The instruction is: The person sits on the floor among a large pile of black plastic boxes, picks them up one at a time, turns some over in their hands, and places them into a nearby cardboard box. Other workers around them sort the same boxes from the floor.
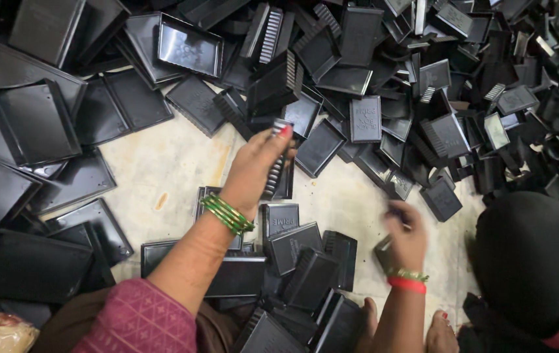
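Floor (pixel 162 170) bare between hands; left hand (pixel 253 167) grips ribbed box (pixel 278 163).

Under me I see a pale, stained stone floor (pixel 162 170), lit evenly from above, with a big heap of black plastic trays and lids (pixel 384 78) covering its top and left sides, and a person in dark clothes (pixel 531 261) sits at the right edge.

Embossed black rectangular box lids (pixel 365 119) lie heaped across the pale floor (pixel 162 167).
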Demonstrator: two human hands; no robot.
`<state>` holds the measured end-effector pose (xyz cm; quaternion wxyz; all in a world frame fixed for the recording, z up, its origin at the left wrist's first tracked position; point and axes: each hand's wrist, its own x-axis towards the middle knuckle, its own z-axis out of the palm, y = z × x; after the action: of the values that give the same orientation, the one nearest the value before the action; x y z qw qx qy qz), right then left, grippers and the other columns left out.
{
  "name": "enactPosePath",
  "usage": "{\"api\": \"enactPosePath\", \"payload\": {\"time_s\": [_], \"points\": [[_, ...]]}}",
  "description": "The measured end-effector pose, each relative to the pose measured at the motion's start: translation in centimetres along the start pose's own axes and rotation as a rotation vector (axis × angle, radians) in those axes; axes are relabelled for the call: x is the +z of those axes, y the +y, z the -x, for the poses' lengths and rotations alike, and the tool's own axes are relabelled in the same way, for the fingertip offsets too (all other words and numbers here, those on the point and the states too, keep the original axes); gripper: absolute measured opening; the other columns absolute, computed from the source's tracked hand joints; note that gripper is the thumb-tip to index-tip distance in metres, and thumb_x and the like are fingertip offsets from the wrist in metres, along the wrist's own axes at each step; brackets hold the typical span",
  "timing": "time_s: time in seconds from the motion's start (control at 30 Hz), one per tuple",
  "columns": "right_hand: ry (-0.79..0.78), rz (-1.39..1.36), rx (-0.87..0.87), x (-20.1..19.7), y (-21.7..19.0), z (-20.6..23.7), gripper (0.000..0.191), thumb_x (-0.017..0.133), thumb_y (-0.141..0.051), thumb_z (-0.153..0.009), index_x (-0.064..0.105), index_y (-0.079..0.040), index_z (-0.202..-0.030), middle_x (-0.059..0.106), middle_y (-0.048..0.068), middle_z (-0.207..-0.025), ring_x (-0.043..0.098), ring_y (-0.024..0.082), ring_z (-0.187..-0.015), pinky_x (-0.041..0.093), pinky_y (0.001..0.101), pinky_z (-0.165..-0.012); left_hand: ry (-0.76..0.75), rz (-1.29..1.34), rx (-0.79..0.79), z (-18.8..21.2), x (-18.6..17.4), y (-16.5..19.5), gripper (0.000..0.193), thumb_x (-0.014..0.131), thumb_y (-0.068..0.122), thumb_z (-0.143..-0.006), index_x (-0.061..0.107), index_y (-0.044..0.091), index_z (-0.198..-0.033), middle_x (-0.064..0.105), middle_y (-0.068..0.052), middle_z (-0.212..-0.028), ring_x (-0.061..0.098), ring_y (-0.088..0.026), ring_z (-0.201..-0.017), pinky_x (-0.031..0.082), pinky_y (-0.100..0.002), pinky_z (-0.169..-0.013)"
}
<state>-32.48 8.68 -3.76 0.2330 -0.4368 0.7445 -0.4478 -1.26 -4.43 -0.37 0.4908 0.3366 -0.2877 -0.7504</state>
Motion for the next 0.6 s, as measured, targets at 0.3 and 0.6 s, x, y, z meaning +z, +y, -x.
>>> {"api": "enactPosePath", "payload": {"time_s": [0.3, 0.6], "points": [[-0.407, -0.314, -0.346, 6.2, -16.3, 4.7, 0.088, 0.081, -0.004, -0.073, 0.042, -0.007, -0.152, 0.047, 0.009, -0.144, 0.054, 0.020, -0.128, 0.051, 0.0367, -0.109, -0.228, -0.532, 0.114, 1.6, 1.2, -1.2, 0.056, 0.067, 0.042, -0.094, 0.062, 0.001, -0.132, 0.070, -0.005, -0.113, 0.063, -0.010, -0.103, 0.052, -0.026, -0.091], [-0.073, -0.903, -0.266, 11.2, -13.4, 3.4, 0.064, 0.068, 0.005, -0.090, 0.040, -0.003, -0.146, 0.043, 0.010, -0.147, 0.047, 0.025, -0.142, 0.044, 0.0407, -0.118, -0.348, -0.034, -0.013, 2.5, 3.1, -2.4, 0.051, 0.062, 0.031, -0.101, 0.057, -0.003, -0.138, 0.067, -0.004, -0.123, 0.059, -0.008, -0.112, 0.048, -0.026, -0.099]]}}
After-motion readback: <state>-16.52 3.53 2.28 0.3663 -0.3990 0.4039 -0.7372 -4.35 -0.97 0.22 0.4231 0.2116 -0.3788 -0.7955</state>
